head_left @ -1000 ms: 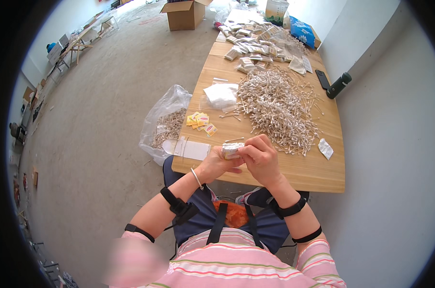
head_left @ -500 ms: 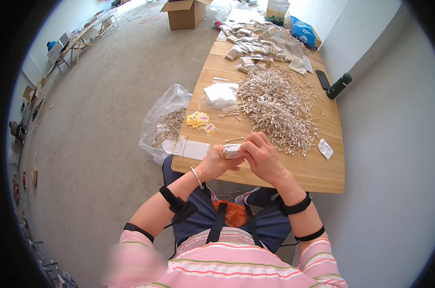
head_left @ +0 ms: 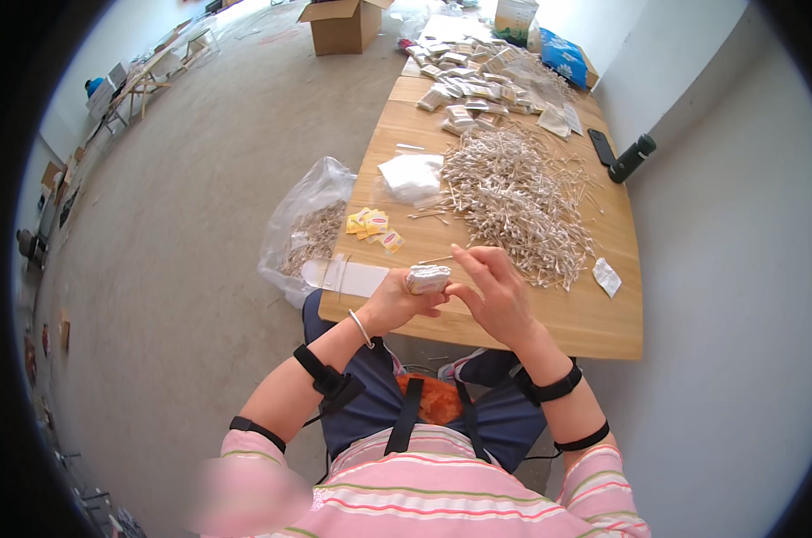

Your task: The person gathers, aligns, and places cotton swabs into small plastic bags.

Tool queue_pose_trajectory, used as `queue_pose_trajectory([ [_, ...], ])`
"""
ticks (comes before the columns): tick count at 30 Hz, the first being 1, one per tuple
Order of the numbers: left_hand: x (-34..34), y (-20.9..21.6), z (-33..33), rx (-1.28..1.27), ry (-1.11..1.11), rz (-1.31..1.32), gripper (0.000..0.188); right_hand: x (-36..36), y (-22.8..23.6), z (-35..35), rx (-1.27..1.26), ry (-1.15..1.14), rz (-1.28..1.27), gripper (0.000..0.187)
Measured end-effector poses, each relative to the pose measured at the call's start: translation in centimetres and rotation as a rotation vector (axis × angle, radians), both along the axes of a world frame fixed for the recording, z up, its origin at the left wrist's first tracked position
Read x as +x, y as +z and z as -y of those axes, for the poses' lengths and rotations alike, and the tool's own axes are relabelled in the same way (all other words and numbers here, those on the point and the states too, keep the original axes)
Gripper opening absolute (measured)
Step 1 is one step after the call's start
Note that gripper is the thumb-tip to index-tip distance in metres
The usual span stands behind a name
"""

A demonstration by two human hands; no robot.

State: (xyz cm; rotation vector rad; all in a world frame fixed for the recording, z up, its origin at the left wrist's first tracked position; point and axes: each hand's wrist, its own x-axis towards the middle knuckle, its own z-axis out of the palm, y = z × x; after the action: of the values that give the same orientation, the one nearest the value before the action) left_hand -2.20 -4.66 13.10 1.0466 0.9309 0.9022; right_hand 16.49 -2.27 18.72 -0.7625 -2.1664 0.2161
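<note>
My left hand [head_left: 397, 302] is closed around a small bundle of cotton swabs [head_left: 427, 278], its white tips facing up just over the table's near edge. Whether a bag wraps the bundle is hard to make out. Beside it, my right hand [head_left: 496, 291] has its fingers apart, with the thumb close to the bundle and the index finger stretched away. A single swab [head_left: 435, 260] lies just past the bundle, near that index fingertip. Beyond my hands spreads a big heap of loose cotton swabs [head_left: 518, 202].
Left of the heap lie clear plastic bags [head_left: 413, 177], yellow cards [head_left: 367, 221] and a white strip [head_left: 363, 279]. Packed swab bundles [head_left: 478, 76] pile up at the far end. A phone [head_left: 602, 148] and dark bottle [head_left: 633, 160] sit by the right wall. A swab-filled sack [head_left: 312, 233] stands left.
My right fingers have come off the bundle's top and spread apart. The bundle, in my left hand, has shifted slightly left and its white tips show more fully.
</note>
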Motion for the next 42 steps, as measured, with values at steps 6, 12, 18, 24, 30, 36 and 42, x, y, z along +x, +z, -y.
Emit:
queue_pose_trajectory([
  [6,1.2,1.6,0.3,-0.102,-0.033,0.1,0.02,0.0,-1.9,-0.4,0.095,0.014,0.033,0.027],
  [12,1.2,1.4,0.6,-0.089,-0.046,0.081,0.022,-0.2,-1.3,-0.1,-0.069,0.012,-0.022,0.014],
  [18,0.7,0.2,0.1,0.051,-0.025,-0.114,0.017,0.4,-1.1,-0.6,-0.338,0.075,0.051,0.011],
  [24,0.6,0.2,0.2,0.106,-0.001,-0.307,0.011,0.5,-1.2,-0.5,-0.213,0.09,0.239,0.013],
  [30,-0.2,0.0,0.2,0.235,-0.049,-0.416,0.012,0.8,-1.1,-0.1,-0.187,0.101,0.227,0.013],
  [36,-0.3,-1.2,0.4,0.232,-0.098,-0.39,0.016,1.0,-0.8,0.0,-0.192,0.115,0.19,0.016],
  [42,0.0,-2.5,-0.1,0.327,-0.117,-0.411,0.017,1.4,-1.2,-0.1,-0.287,0.19,0.125,0.016],
])
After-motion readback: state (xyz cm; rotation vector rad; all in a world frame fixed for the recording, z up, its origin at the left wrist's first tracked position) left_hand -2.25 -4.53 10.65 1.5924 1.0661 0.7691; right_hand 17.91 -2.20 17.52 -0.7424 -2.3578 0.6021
